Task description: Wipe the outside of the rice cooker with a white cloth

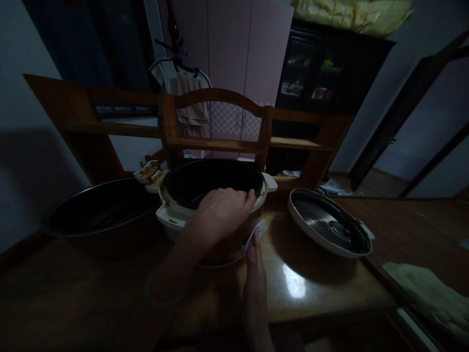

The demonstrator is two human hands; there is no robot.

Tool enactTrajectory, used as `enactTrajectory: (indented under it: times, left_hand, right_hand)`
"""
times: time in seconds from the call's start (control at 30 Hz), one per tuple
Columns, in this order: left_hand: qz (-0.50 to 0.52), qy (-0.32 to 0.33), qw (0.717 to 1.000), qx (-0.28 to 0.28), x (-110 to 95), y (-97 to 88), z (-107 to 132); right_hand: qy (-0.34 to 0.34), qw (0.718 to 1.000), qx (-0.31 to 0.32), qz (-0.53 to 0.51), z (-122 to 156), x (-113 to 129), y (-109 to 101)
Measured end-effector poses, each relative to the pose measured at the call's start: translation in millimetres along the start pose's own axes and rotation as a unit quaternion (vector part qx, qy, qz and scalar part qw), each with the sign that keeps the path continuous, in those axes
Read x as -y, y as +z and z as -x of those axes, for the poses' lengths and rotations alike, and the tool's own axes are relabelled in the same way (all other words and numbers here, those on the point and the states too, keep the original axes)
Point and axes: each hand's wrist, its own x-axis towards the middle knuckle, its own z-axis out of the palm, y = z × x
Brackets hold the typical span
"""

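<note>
Head view: we judge the step in hand to be wiping the outer wall of the cooker point(231, 243), which stands upright on the worktop point(274, 298), between the black pot point(106, 244) and the upturned lid point(322, 224). Our left hand point(223, 210) grips its near rim, apparently for steadiness; our right hand point(255, 274) – fingers extended, not clenched – presses a white wipe point(261, 228) against the lower right side. Next move, we judge: brace the rim and slide the wipe along the wall.
</note>
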Motion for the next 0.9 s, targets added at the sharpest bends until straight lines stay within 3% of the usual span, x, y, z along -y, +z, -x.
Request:
enactTrajectory:
  times: [0.1, 0.23, 0.3, 0.43, 0.63, 0.9]
  left_hand:
    - [0.001, -0.003, 1.0, 0.004, -0.1, -0.6, 0.2]
    - [0.001, -0.002, 1.0, -0.005, -0.3, -0.1, 0.0]
    - [-0.001, 0.0, 1.0, -0.011, -0.2, 0.5, -0.2]
    - [-0.004, 0.006, 1.0, -0.018, 0.2, 1.3, -0.5]
    - [0.003, 0.001, 1.0, -0.017, 0.1, 1.1, -0.7]
    - [0.006, 0.0, 1.0, 0.004, -0.5, -1.0, -0.8]
  right_hand:
    - [-0.008, 1.0, -0.007, -0.002, 0.1, 7.8, -6.2]
    - [-0.059, 0.993, -0.102, -0.011, -17.3, 26.7, -21.7]
    - [-0.077, 0.99, -0.12, -0.021, -27.9, 33.4, -26.3]
    - [-0.088, 0.991, -0.094, -0.025, -37.4, 35.8, -20.1]
    - [-0.095, 0.995, 0.001, 0.017, -27.3, 29.6, -0.4]
    - [-0.08, 0.994, 0.016, 0.067, -19.1, 21.1, -3.2]
